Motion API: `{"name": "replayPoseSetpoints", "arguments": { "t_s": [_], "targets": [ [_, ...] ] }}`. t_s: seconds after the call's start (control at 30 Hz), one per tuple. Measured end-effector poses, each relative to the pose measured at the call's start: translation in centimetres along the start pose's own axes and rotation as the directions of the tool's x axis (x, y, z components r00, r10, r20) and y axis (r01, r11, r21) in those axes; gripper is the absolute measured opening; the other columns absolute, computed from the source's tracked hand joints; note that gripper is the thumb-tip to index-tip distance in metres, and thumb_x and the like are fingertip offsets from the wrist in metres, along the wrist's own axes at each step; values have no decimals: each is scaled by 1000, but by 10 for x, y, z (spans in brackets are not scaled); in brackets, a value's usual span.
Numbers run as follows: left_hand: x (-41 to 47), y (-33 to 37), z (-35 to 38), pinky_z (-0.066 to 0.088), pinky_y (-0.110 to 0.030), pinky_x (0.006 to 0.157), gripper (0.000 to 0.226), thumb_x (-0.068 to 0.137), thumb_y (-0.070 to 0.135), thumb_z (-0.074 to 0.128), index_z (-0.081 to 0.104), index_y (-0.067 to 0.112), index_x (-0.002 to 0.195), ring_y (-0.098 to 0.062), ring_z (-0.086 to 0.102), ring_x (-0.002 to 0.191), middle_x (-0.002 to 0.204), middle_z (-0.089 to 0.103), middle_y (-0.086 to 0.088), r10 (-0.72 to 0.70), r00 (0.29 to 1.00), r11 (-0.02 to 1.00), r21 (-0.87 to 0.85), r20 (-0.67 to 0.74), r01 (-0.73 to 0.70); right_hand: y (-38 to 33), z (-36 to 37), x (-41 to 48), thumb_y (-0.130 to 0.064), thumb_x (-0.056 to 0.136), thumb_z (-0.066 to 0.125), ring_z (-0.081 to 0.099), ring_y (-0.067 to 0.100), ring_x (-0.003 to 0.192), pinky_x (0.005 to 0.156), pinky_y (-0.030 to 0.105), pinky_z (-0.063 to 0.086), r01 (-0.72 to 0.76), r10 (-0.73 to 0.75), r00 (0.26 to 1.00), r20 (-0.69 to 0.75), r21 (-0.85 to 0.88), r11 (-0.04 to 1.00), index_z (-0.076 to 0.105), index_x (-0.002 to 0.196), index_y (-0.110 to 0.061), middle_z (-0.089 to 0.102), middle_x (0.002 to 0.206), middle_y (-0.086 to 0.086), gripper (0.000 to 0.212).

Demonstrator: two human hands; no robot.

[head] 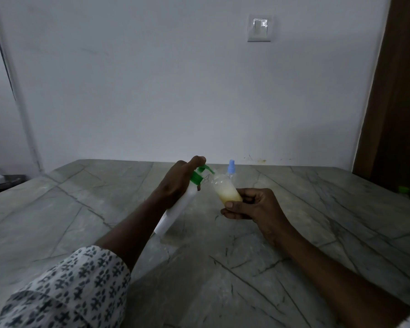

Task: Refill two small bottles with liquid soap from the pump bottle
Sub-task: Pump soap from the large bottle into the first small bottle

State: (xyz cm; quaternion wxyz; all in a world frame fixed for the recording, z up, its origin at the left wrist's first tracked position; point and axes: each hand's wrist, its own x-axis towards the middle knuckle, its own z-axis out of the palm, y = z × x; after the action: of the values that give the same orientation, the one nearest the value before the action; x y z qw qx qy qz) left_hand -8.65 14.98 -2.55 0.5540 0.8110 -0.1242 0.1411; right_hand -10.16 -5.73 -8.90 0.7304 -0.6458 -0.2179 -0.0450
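At the centre of the frame my left hand (175, 185) is wrapped round the tilted white pump bottle (180, 207), one finger on its green pump head. My right hand (256, 207) pinches the base of a clear small bottle (225, 190), about half full of pale yellow soap and leaning with its mouth at the nozzle. Just behind it stands a blue-capped bottle (231, 168) on the grey marble table (223, 268).

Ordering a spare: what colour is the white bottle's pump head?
Green. The plastic pump head shows best in the head view.
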Motion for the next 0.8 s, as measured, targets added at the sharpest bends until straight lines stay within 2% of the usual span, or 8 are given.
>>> {"name": "replayPoseSetpoints", "arguments": {
  "t_s": [0.13, 0.27, 0.33, 0.47, 0.57, 0.7, 0.8],
  "targets": [
    [-1, -1, -1, 44, -30, 63, 59, 81, 62, 44, 69, 12, 63, -16, 58, 50, 61, 66, -12, 41, 999, 999, -7, 4, -41, -1, 1, 1, 4, 74, 75, 74, 37, 84, 77, 37, 62, 3, -3, 1000, 0, 16, 1000, 64, 117, 8, 73, 101, 22, 44],
    [-2, -2, -2, 45, -32, 69, 70, 74, 80, 42, 69, 19, 53, -12, 61, 52, 57, 67, -5, 38, 999, 998, 41, -12, -38, -2, 1, 1, 6, 75, 74, 74, 38, 84, 78, 39, 62, 16, -16, 1000, -10, 43, 999, 65, 115, 7, 75, 97, 20, 41],
    [-2, -1, -1, 45, -34, 71, 74, 74, 83, 42, 69, 19, 50, -12, 61, 53, 58, 67, -6, 37, 999, 997, 71, -16, -36, -2, 0, 1, 7, 76, 74, 74, 39, 84, 77, 39, 62, 16, -16, 1000, -12, 51, 999, 65, 114, 7, 75, 97, 21, 39],
    [-3, 1, 0, 44, -34, 71, 68, 88, 68, 47, 73, 12, 60, -10, 59, 51, 57, 67, -7, 19, 1000, 997, 81, -18, -17, -2, 0, 1, 5, 75, 74, 74, 39, 84, 78, 39, 62, 17, -17, 1000, -6, 40, 999, 65, 114, 7, 75, 97, 21, 40],
    [-4, 3, 1, 43, -33, 67, 58, 95, 55, 49, 75, 6, 76, -11, 58, 48, 57, 66, -8, 3, 1000, 998, 68, -26, -2, -1, -1, 0, 5, 74, 75, 74, 38, 84, 78, 38, 62, 10, -10, 1000, 3, 21, 1000, 65, 115, 6, 74, 99, 22, 42],
    [-5, 3, 2, 44, -33, 68, 41, 97, 39, 50, 69, 19, 67, -14, 57, 47, 62, 66, -12, 15, 998, 999, 49, -57, -12, 0, -1, 0, 6, 73, 75, 74, 38, 85, 78, 40, 62, 10, -10, 1000, 12, -21, 1000, 66, 115, 6, 74, 99, 22, 42],
    [-6, 1, 1, 46, -36, 69, 37, 89, 45, 48, 67, 24, 66, -16, 58, 51, 63, 66, -10, 39, 998, 998, 43, -58, -37, 0, -1, 0, 5, 73, 76, 74, 38, 86, 79, 42, 61, 18, -17, 1000, 18, -29, 999, 66, 114, 5, 74, 100, 22, 42]
  ]
}}
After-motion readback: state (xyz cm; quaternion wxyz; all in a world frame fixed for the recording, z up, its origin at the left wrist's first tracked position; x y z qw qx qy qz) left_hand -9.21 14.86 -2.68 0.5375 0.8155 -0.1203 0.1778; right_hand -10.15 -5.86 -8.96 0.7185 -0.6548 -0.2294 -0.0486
